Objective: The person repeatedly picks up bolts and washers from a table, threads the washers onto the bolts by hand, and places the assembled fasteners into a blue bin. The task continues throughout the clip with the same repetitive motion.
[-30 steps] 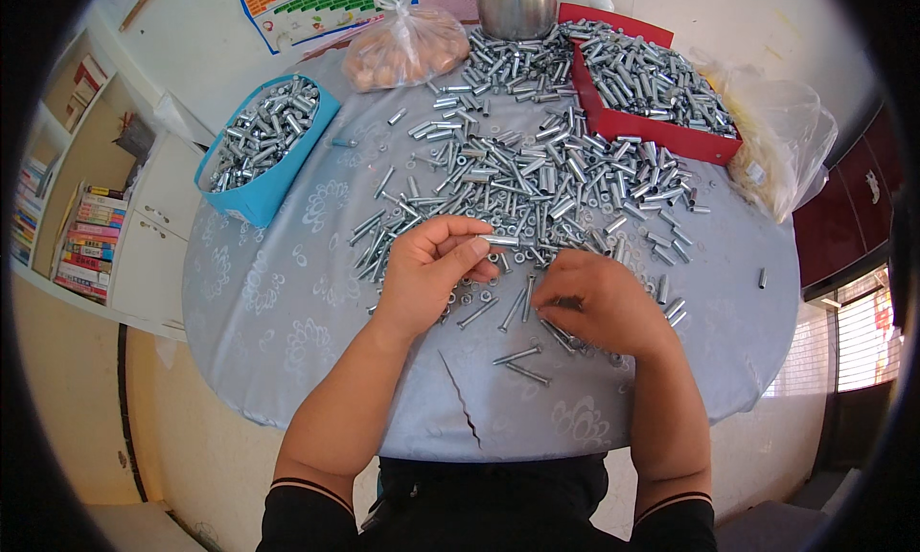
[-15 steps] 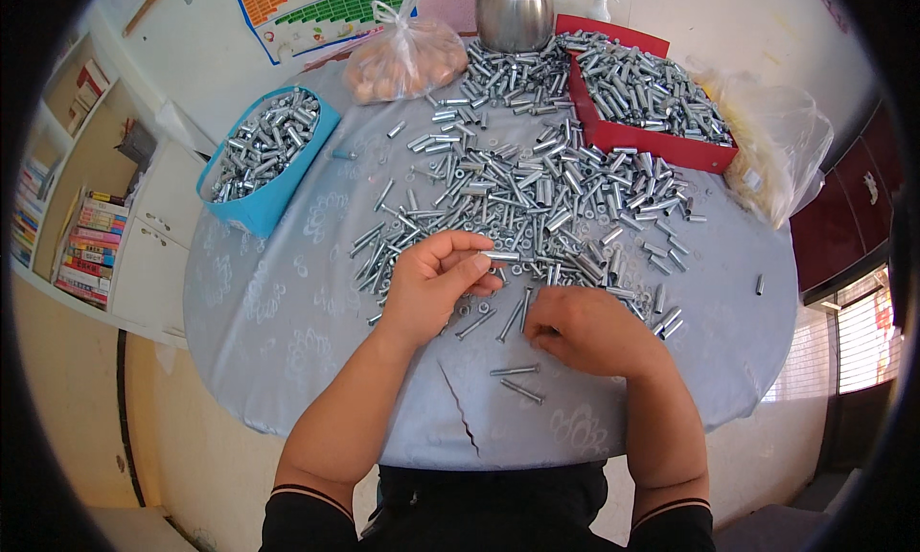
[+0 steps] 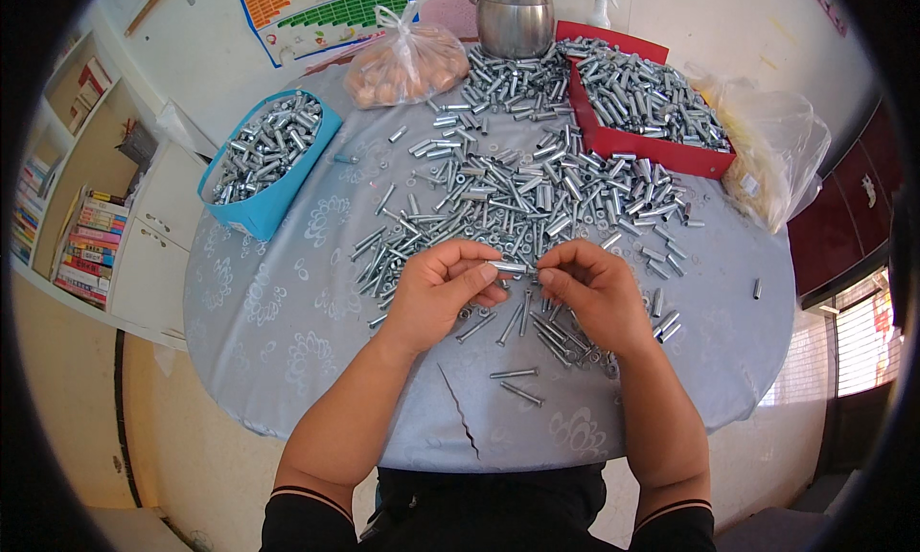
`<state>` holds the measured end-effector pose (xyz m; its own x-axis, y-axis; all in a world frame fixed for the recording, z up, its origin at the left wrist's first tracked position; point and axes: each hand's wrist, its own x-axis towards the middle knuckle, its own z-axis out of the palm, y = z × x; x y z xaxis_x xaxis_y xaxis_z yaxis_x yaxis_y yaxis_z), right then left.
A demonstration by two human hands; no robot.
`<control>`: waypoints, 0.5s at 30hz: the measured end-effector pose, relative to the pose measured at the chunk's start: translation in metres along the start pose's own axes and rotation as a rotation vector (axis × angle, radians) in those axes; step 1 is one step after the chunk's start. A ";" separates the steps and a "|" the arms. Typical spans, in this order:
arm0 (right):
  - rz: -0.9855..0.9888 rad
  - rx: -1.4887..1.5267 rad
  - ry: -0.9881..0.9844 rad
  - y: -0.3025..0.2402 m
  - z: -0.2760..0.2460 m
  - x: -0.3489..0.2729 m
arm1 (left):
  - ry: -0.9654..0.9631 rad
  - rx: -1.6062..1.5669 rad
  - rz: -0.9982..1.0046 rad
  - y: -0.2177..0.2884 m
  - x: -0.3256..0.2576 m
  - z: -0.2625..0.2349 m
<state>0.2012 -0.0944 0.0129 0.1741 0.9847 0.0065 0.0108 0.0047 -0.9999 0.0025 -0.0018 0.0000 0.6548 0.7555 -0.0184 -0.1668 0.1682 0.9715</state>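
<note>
Between thumb and fingers, my left hand (image 3: pixel 428 301) pinches a shiny metal sleeve (image 3: pixel 508 266), held roughly level and pointing right. Close to the sleeve's right end, my right hand (image 3: pixel 606 301) is closed in a pinch; what sits in its fingertips is too small to name. Both hands are above the near edge of a loose pile of metal sleeves, bolts, nuts and washers (image 3: pixel 479 197). Several long bolts (image 3: pixel 561 336) lie beneath my right hand. Two more bolts, a farther one (image 3: pixel 515 373) and a nearer one (image 3: pixel 522 393), lie apart toward me.
A blue tub (image 3: pixel 297 175) full of metal anchors stands at left. A red box (image 3: pixel 652 155) heaped with them is at far right, beside a clear plastic bag (image 3: pixel 781 164). Behind are a bag of eggs (image 3: pixel 407 68) and a steel pot (image 3: pixel 516 20). The grey tablecloth (image 3: pixel 259 351) has a tear.
My right hand has risen from the bolts on the table and come up to the sleeve's right end. My left hand still holds the sleeve, slightly lower.
</note>
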 end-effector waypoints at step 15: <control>0.016 -0.029 0.057 0.001 0.003 0.000 | -0.006 -0.002 -0.040 0.001 -0.001 0.005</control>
<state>0.1979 -0.0940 0.0117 0.2306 0.9730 -0.0076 0.0364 -0.0165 -0.9992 0.0048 -0.0055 0.0023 0.6652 0.7446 -0.0563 -0.1418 0.2001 0.9695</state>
